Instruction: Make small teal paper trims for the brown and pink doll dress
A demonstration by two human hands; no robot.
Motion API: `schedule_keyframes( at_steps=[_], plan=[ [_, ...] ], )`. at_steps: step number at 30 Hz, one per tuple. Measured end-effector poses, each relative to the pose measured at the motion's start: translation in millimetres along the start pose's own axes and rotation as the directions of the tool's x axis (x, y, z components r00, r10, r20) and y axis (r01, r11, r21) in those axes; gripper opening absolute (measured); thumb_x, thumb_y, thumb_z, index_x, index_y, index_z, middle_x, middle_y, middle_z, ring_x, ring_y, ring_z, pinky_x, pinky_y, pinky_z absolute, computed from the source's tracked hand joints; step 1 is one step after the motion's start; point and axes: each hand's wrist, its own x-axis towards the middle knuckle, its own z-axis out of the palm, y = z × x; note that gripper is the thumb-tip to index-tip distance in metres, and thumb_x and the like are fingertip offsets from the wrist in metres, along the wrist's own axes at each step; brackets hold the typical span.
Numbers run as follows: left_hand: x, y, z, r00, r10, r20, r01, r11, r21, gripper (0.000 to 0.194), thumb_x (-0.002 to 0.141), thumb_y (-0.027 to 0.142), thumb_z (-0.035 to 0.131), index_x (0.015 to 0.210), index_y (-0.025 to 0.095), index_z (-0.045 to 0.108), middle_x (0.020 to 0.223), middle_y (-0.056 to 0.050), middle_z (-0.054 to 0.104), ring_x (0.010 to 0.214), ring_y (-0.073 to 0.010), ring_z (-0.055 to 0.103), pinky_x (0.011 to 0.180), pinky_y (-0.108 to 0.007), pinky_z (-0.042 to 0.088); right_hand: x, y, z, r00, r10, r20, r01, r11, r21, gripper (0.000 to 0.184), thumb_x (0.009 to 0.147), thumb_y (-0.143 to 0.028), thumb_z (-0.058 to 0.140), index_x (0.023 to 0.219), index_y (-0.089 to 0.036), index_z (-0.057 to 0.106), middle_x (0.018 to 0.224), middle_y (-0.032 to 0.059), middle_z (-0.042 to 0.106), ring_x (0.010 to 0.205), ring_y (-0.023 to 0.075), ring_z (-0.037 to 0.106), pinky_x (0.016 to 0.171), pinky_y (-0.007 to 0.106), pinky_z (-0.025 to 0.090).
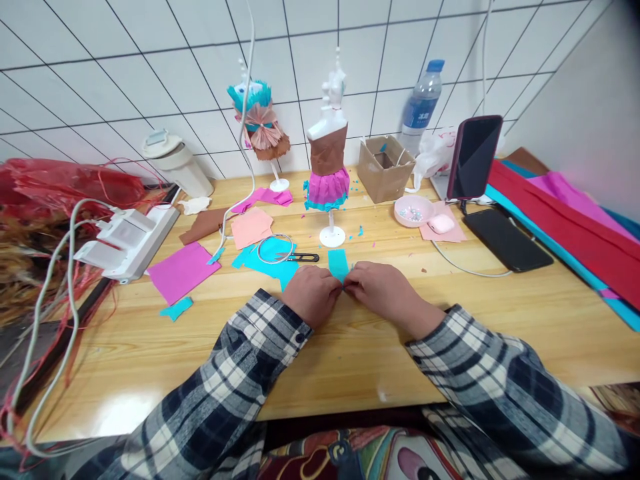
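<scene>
My left hand [314, 293] and my right hand [380, 288] meet over the middle of the wooden table. Fingers of both are pinched together on the near edge of a small turquoise paper strip [338, 263], which lies flat beyond them. Just past the strip stands a white mannequin form [334, 127] wearing a brown paper bodice [327, 150] and a pleated pink paper skirt [327, 187] with turquoise trim. Beside my left hand are black thread snips [305, 257], a thin wire ring [259, 250] and a larger turquoise paper piece [275, 267].
Pink paper [183, 270], peach paper [253, 228] and a power strip [145, 243] lie left. A second dressed mannequin [263, 127], cardboard box [385, 170] and bottle [424, 103] stand behind. Right are a bead bowl [414, 212], upright phone [474, 160], black phone [507, 240] and coloured paper rolls [565, 230].
</scene>
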Motion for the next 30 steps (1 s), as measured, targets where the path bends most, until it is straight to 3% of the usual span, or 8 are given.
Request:
schedule_keyframes(
  at_steps=[5, 16, 25, 30],
  plan=[
    [-0.5, -1.4, 3.0, 0.997, 0.004, -0.081, -0.004, 1.0, -0.005, 0.022, 0.086, 0.02, 0.051, 0.079, 0.018, 0.072, 0.083, -0.008, 0.068, 0.083, -0.0217, 0.061, 0.075, -0.036, 0.045, 0.3, -1.0, -1.9, 0.999, 0.036, 0.009, -0.036, 0.999, 0.003, 0.014, 0.087, -0.027, 0.055, 0.089, -0.024, 0.069, 0.086, 0.0028, 0.068, 0.083, 0.0181, 0.062, 0.067, 0.027, 0.039],
    [1.3, 0.0, 0.8, 0.999, -0.043, 0.022, 0.044, 0.998, -0.047, 0.02, 0.088, 0.02, 0.052, 0.088, 0.02, 0.072, 0.083, -0.006, 0.071, 0.081, -0.0206, 0.063, 0.073, -0.033, 0.047, 0.5, -3.6, -1.7, 0.998, 0.056, -0.001, -0.056, 0.998, -0.003, 0.016, 0.086, -0.026, 0.052, 0.083, -0.024, 0.068, 0.082, 0.0018, 0.067, 0.076, 0.0165, 0.06, 0.061, 0.026, 0.034],
    [1.2, -0.8, 5.4, 0.997, 0.008, -0.074, -0.01, 1.0, -0.019, 0.02, 0.085, 0.018, 0.05, 0.081, 0.017, 0.07, 0.083, -0.008, 0.066, 0.083, -0.0203, 0.06, 0.077, -0.035, 0.047, -0.2, -1.5, 0.2, 0.998, 0.05, -0.03, -0.051, 0.998, -0.023, 0.015, 0.087, -0.027, 0.054, 0.087, -0.024, 0.069, 0.088, 0.0033, 0.066, 0.082, 0.0177, 0.061, 0.066, 0.026, 0.038],
    [0.5, 0.0, 6.4, 0.999, -0.038, -0.03, 0.037, 0.999, -0.024, 0.022, 0.088, 0.021, 0.048, 0.082, 0.017, 0.069, 0.081, -0.007, 0.068, 0.08, -0.0211, 0.062, 0.074, -0.035, 0.047, -0.1, -2.1, -0.3, 0.996, 0.058, -0.061, -0.057, 0.998, 0.009, 0.014, 0.087, -0.027, 0.056, 0.094, -0.026, 0.068, 0.089, 0.0015, 0.066, 0.081, 0.0166, 0.061, 0.064, 0.026, 0.038]
  ],
)
